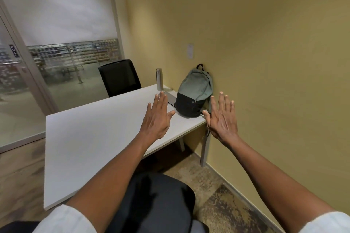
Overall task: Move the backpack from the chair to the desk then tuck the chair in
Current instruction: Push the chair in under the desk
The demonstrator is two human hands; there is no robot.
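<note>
A green and black backpack (193, 94) stands upright on the white desk (94, 138), at its far right corner against the yellow wall. My left hand (157, 117) hovers over the desk just left of the backpack, fingers spread, holding nothing. To the backpack's right, my right hand (223, 117) is raised with its fingers apart, empty as well. Neither hand touches the backpack. Below my arms the black seat of a chair (157, 200) sits in front of the desk's near edge, with nothing on it.
A steel bottle (159, 79) and a flat grey laptop (170, 98) lie on the desk behind my left hand. A second black chair (119, 77) stands at the desk's far side. A glass wall and door are on the left; the yellow wall (265, 62) closes the right.
</note>
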